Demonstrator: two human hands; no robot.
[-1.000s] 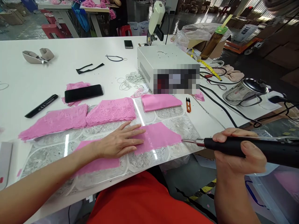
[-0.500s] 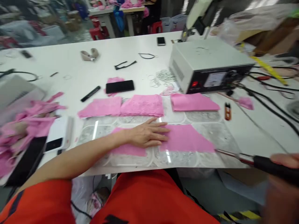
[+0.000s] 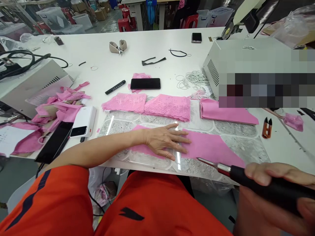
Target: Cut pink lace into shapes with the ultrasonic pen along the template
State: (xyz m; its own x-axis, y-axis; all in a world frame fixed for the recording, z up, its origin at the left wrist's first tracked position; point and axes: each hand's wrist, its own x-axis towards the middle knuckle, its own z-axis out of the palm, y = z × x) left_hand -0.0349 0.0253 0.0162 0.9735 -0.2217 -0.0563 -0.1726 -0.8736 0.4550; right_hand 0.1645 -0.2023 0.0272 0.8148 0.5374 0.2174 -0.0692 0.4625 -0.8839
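My left hand [image 3: 167, 141] lies flat with fingers spread, its fingertips at the left edge of a pink fabric piece [image 3: 211, 147]. Under the hand and wrist is a second pink fabric piece [image 3: 145, 149], partly hidden. Both lie on a clear patterned mat [image 3: 248, 147]. My right hand [image 3: 278, 186] is wrapped around the black handle of a pen-shaped tool with a thin metal tip [image 3: 223, 168]. That tip is at the lower edge of the right-hand piece; whether it touches the fabric I cannot tell.
Behind the mat's front row lie pink lace pieces [image 3: 167, 106] and folded pink fabric [image 3: 226, 113]. A black phone [image 3: 145, 83], a marker [image 3: 115, 87] and orange snips [image 3: 267, 127] are around them. A power bank [image 3: 83, 122] sits left; a grey box [image 3: 211, 70], partly blurred, stands right.
The tool in my right hand has moved left along the lower edge of the fabric, from its right corner. My left hand stays flat by the pink pieces. The camera view has shifted.
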